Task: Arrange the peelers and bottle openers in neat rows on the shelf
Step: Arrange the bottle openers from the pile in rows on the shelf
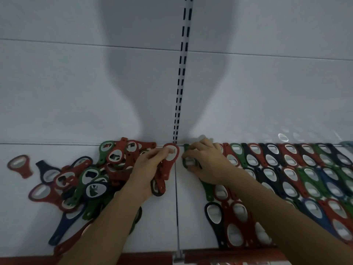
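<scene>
My left hand [152, 167] is gripping a red opener [171, 153]. The thumb and fingers are curled round its neck, and its oval head sticks out just past the fingertips toward the back of the shelf [162, 226]. There are at least 2 more openers tucked under that same palm, a red one and a dark one, with their handles poking out on the wrist side.

My right hand [206, 163] is just beside the left one, almost touching it. Its fingers are curled down on a green opener [188, 161] and pinch it against the shelf, right at the fingertips. That one sits at the near end of the rows [286, 169]. The rows run off to the outer side of the right hand and under its forearm: red, green, navy and black openers overlapping like shingles, several rows deep.

On the outer side of the left hand is the pile [91, 178], the same colours tangled every which way, some of it under the forearm. Well beyond the pile, a lone red opener [19, 166] lies on its own.

Straight ahead of both sets of fingertips, the slotted upright [180, 83] runs up the white back panel [57, 83]. Below my wrists there's a red edge strip [229, 255] along the front of the shelf.

I can't tell if any of these are peelers.
</scene>
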`<state>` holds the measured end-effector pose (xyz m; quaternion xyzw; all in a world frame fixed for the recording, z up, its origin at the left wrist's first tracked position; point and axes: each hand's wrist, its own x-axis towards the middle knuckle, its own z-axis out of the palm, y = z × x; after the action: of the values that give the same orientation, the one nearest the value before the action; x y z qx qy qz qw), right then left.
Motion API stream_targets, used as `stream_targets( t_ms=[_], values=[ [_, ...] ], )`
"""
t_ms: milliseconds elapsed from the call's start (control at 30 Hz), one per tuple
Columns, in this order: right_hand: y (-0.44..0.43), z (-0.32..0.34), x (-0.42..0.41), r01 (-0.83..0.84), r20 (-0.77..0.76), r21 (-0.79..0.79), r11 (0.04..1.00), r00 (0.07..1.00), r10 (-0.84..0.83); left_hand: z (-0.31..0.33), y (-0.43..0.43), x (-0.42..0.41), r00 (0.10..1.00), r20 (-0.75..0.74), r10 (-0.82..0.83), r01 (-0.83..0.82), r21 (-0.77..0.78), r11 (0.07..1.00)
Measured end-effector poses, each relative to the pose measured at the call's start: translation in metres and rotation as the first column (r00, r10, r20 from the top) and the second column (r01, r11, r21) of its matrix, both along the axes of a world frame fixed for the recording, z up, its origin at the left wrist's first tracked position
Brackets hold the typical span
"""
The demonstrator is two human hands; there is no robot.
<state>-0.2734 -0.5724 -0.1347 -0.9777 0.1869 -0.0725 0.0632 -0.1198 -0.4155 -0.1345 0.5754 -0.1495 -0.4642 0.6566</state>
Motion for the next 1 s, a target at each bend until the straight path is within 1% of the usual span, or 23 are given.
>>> stream_targets(
  t_ms=[167,200,233,267,300,333,367,400,433,500,567,633,700,733,767,800,833,900,933,1000],
  values=[
    [0.006,-0.002,-0.004,0.066,-0.021,-0.014,0.998,0.998,-0.066,0.0,0.0,-0.002,0.999,0.039,-0.027,0.027,-0.02,0.999],
    [0.009,-0.002,-0.004,0.078,0.011,0.009,0.997,0.997,-0.078,0.0,0.0,-0.003,0.998,0.053,-0.025,0.026,-0.023,0.999],
    [0.012,-0.001,-0.004,0.094,0.088,0.081,0.992,0.991,-0.101,0.0,0.0,-0.004,0.997,0.068,-0.025,0.026,-0.025,0.999],
    [0.017,0.001,-0.005,0.105,0.196,0.214,0.971,0.969,-0.148,0.0,0.001,-0.005,0.996,0.086,-0.028,0.03,-0.026,0.999],
    [0.021,0.004,-0.005,0.094,0.298,0.383,0.919,0.929,-0.219,0.001,0.001,-0.006,0.994,0.105,-0.034,0.038,-0.028,0.999],
    [0.025,0.008,-0.005,0.058,0.358,0.539,0.84,0.887,-0.291,0.001,0.001,-0.007,0.991,0.128,-0.042,0.046,-0.03,0.998],
    [0.028,0.012,-0.004,0.017,0.381,0.652,0.758,0.857,-0.346,0.002,0.001,-0.007,0.986,0.156,-0.052,0.057,-0.031,0.998],
    [0.03,0.015,-0.005,-0.008,0.392,0.713,0.702,0.834,-0.388,0.003,0.0,-0.008,0.979,0.194,-0.062,0.07,-0.034,0.997],
    [0.032,0.017,-0.006,-0.012,0.403,0.734,0.679,0.812,-0.422,0.004,0.0,-0.008,0.969,0.237,-0.075,0.086,-0.036,0.996],
    [0.033,0.019,-0.01,0.03,0.417,0.731,0.681,0.771,-0.482,0.006,0.001,-0.01,0.94,0.321,-0.116,0.13,-0.022,0.991],
    [0.033,0.019,-0.017,0.047,0.396,0.759,0.649,0.758,-0.518,0.007,0.003,-0.014,0.896,0.415,-0.158,0.172,0.004,0.985],
    [0.035,0.019,-0.024,0.017,0.381,0.794,0.608,0.765,-0.519,0.009,0.004,-0.016,0.833,0.537,-0.132,0.163,-0.01,0.987],
    [0.034,0.019,-0.03,0.028,0.39,0.789,0.614,0.749,-0.535,0.011,0.003,-0.017,0.73,0.679,-0.078,0.167,-0.066,0.984],
    [0.034,0.018,-0.033,0.047,0.39,0.782,0.622,0.741,-0.547,0.012,0.003,-0.018,0.645,0.759,-0.091,0.211,-0.063,0.975],
    [0.033,0.017,-0.036,0.069,0.385,0.773,0.631,0.739,-0.553,0.014,0.003,-0.019,0.532,0.835,-0.138,0.277,-0.018,0.961],
    [0.032,0.014,-0.04,0.094,0.377,0.758,0.646,0.744,-0.551,0.015,0.004,-0.021,0.406,0.889,-0.211,0.349,0.063,0.935],
    [0.031,0.012,-0.044,0.125,0.369,0.732,0.669,0.754,-0.544,0.015,0.005,-0.022,0.289,0.912,-0.291,0.41,0.157,0.899],
    [0.028,0.007,-0.051,0.196,0.36,0.636,0.746,0.781,-0.511,0.015,0.005,-0.019,0.106,0.9,-0.422,0.48,0.325,0.815],
    [0.025,0.005,-0.054,0.229,0.357,0.548,0.805,0.806,-0.472,0.016,0.006,-0.015,0.035,0.878,-0.477,0.495,0.399,0.772],
    [0.022,-0.001,-0.06,0.265,0.321,0.3,0.916,0.876,-0.359,0.018,0.006,-0.009,-0.065,0.829,-0.556,0.515,0.505,0.693]
  ],
)
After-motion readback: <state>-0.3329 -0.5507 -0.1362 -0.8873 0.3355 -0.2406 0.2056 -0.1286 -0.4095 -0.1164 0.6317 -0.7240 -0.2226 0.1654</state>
